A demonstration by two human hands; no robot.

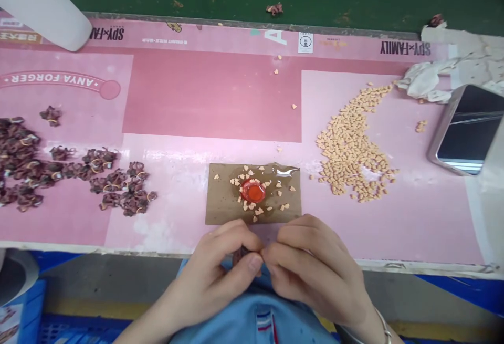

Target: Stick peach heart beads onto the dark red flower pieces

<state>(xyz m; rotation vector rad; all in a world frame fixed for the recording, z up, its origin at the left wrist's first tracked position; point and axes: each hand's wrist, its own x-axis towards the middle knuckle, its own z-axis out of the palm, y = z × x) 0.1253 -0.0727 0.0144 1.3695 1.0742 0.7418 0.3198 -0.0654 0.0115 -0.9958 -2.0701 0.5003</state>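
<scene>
My left hand (232,262) is closed on a small dark brown piece (241,253), mostly hidden by the thumb and fingers. My right hand (315,265) meets it with fingertips pinched together; whatever is between them is too small or hidden to make out. Just beyond my hands lies a brown cardboard rectangle (220,207). On it sits a red round dab or cap (253,191) in a wet, shiny patch, with several tiny tan heart-shaped pieces (259,211) scattered around it.
Many small dark brown pieces with pale bands (129,197) are heaped at the left. A pile of tan pieces (350,149) spreads on the right of the pink mat (212,97). A phone (470,128), crumpled tissue (421,79) and white cylindrical object (47,8) lie near the edges.
</scene>
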